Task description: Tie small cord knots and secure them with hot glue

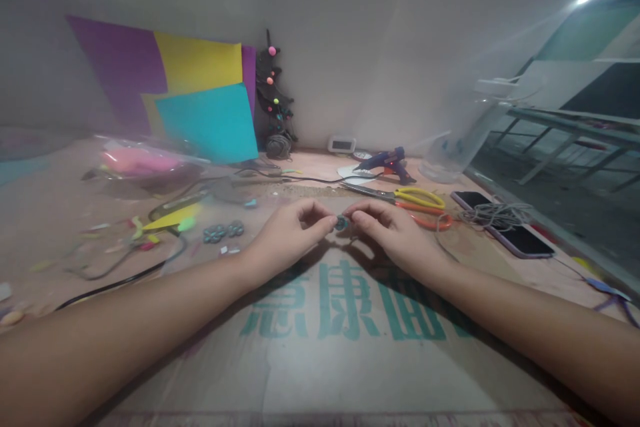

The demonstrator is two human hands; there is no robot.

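Over the middle of the cardboard sheet, both hands meet at a small dark grey-green coiled piece. My left hand pinches its left side between thumb and fingertips. From the right, the thumb and fingers of my right hand close on the other side. The piece is too small and blurred to tell its exact kind. Left of my left hand lies a group of similar dark coiled pieces, with small white bits beside them.
Yellow- and orange-handled scissors lie beyond my right hand, before a blue glue gun on its stand. Phones with a tangled cable lie right. Coloured sheets and a dark decorated tree stand at the wall. Scraps and cords litter the left.
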